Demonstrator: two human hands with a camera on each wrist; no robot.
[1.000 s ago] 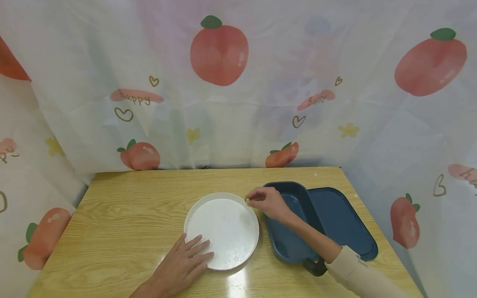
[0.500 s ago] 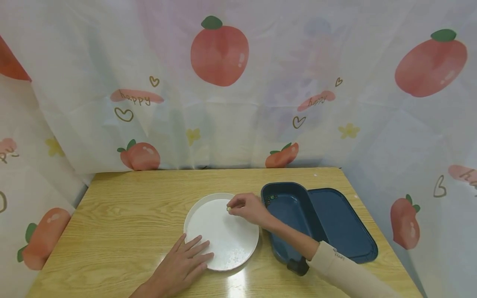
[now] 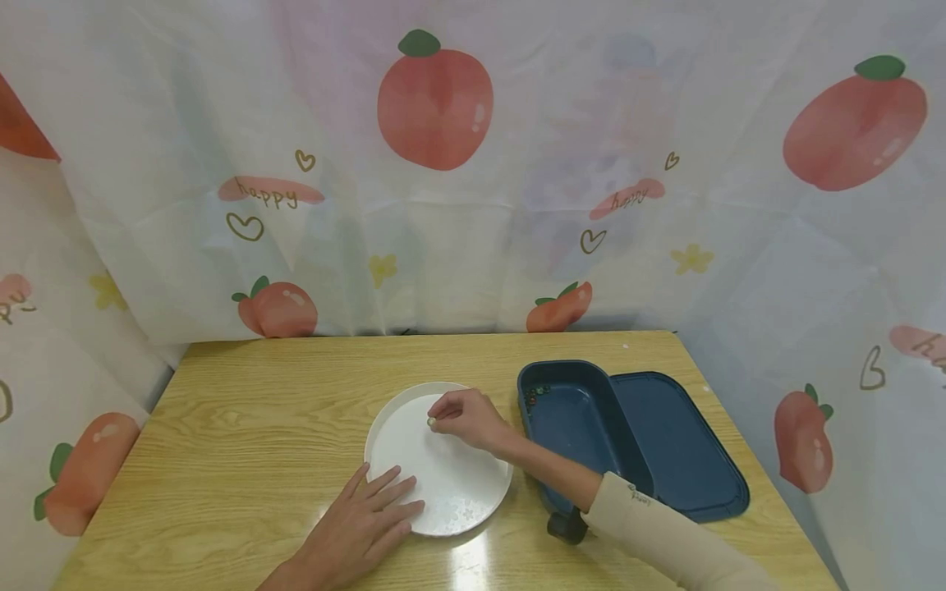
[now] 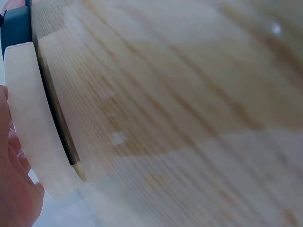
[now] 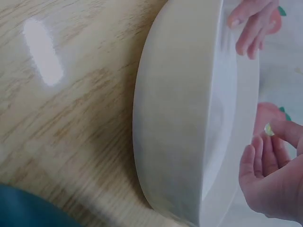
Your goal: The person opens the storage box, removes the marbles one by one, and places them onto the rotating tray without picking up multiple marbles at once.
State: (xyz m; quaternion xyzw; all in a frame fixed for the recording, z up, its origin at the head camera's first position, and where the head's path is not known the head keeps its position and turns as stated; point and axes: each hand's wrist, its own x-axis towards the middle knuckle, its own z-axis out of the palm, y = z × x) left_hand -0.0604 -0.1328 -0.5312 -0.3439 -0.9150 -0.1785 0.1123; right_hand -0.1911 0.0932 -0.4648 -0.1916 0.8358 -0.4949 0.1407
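My right hand (image 3: 473,420) is over the round white plate (image 3: 451,484), thumb and fingertips pinching a small pale yellow-green bead-like piece (image 5: 269,129). Its exact kind is too small to tell. At the plate's near left side, my left hand (image 3: 362,521) rests with fingers spread over the rim. The left wrist view catches only part of that hand beside the plate's pale side wall (image 4: 35,118). To the right stands a dark blue rectangular pan (image 3: 576,443), partly behind my right forearm. Several tiny green and reddish pieces (image 3: 537,394) lie in its far left corner.
A flat dark blue lid-like panel (image 3: 683,443) lies on the wooden table (image 3: 259,427), right of the pan. The pan's black handle (image 3: 567,526) points toward the near edge. A fruit-printed curtain (image 3: 458,246) hangs behind the table and along both sides.
My right hand has moved left from between the pan and the plate to over the plate, carrying the small piece. The pieces in the pan's corner came into view. My left hand stayed put.
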